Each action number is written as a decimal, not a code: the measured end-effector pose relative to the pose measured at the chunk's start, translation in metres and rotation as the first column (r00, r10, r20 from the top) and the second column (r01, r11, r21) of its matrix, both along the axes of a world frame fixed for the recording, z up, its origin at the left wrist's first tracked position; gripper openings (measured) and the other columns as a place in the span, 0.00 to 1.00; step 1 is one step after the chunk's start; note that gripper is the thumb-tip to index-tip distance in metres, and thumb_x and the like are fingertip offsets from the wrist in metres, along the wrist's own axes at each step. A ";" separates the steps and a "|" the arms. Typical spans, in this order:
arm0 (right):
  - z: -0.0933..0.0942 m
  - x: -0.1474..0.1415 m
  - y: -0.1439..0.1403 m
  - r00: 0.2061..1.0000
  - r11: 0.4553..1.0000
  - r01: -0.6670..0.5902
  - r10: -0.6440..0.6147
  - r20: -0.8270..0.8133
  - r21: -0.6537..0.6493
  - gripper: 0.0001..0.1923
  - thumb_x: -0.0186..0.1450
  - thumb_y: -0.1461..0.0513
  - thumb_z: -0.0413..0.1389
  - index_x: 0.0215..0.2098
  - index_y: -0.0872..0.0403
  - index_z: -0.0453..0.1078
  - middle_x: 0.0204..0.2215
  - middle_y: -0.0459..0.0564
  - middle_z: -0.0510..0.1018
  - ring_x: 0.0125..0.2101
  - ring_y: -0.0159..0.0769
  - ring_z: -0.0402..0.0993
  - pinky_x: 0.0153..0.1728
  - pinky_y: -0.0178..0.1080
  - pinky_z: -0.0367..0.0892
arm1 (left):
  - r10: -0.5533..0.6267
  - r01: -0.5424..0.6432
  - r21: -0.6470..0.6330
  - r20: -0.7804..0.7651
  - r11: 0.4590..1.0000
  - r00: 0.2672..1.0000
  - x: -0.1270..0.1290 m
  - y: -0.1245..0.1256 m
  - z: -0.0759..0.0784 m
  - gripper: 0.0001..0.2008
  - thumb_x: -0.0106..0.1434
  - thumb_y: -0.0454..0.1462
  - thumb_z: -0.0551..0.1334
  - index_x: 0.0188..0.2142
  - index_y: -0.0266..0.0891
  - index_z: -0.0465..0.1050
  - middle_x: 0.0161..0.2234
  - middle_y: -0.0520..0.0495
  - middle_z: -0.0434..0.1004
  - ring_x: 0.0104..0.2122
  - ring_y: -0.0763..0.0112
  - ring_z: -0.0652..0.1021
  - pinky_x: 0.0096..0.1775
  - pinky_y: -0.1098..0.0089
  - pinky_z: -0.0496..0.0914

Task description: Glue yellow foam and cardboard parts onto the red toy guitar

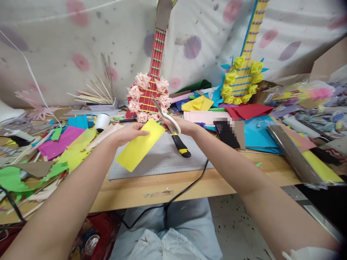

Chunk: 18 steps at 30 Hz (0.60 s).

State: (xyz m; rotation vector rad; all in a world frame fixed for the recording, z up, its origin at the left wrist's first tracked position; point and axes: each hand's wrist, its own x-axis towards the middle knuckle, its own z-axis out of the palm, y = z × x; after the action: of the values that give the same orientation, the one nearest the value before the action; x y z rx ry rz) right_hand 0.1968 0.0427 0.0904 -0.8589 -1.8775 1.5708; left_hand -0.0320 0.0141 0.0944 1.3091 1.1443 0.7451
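At the middle of the frame, the left hand (130, 133) pinches a yellow paper strip (140, 145) over the grey mat (162, 159); the right hand (182, 125) grips scissors (166, 116), their blades open, its fingers partly hidden. A knife (181, 145) lies just below.

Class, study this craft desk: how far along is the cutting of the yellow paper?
Done: the yellow paper is already a neat rectangle. In hand: the left hand holds it above the grey cutting mat, while the right hand brings the scissors, blades open, to its top edge. Left: no cut shows in it yet.
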 end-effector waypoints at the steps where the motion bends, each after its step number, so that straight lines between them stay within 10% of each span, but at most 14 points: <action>1: -0.003 0.006 -0.001 1.000 0.999 -0.008 0.009 0.024 -0.052 0.21 0.57 0.46 0.55 0.30 0.56 0.59 0.23 0.43 0.65 0.21 0.24 0.62 0.21 0.29 0.60 | -0.019 0.020 -0.038 0.018 0.999 1.000 -0.004 -0.001 -0.002 0.16 0.45 0.37 0.69 0.36 0.37 0.76 0.30 0.44 0.79 0.26 0.63 0.77 0.26 0.69 0.69; 8: -0.017 0.030 -0.004 0.881 0.919 -0.352 0.389 0.269 -0.175 0.33 0.53 0.37 0.50 0.35 0.59 0.65 0.23 0.45 0.68 0.23 0.28 0.66 0.24 0.32 0.64 | 0.026 -0.012 -0.122 0.113 0.992 0.993 -0.025 -0.006 -0.025 0.19 0.47 0.40 0.69 0.40 0.38 0.75 0.34 0.42 0.80 0.28 0.64 0.78 0.27 0.71 0.71; 18: -0.026 0.024 -0.003 0.846 0.901 -0.389 0.431 0.315 -0.190 0.35 0.52 0.36 0.49 0.36 0.59 0.65 0.23 0.45 0.69 0.23 0.28 0.66 0.26 0.33 0.64 | 0.069 -0.057 -0.176 0.061 0.983 0.996 -0.034 -0.014 -0.042 0.19 0.46 0.41 0.70 0.38 0.37 0.76 0.36 0.40 0.80 0.30 0.62 0.79 0.29 0.69 0.70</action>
State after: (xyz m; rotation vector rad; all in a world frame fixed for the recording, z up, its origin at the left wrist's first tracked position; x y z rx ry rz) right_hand 0.2213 0.0392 0.0645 -0.8716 -2.3668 1.9000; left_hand -0.0659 -0.0004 0.0528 1.0985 1.1739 0.7132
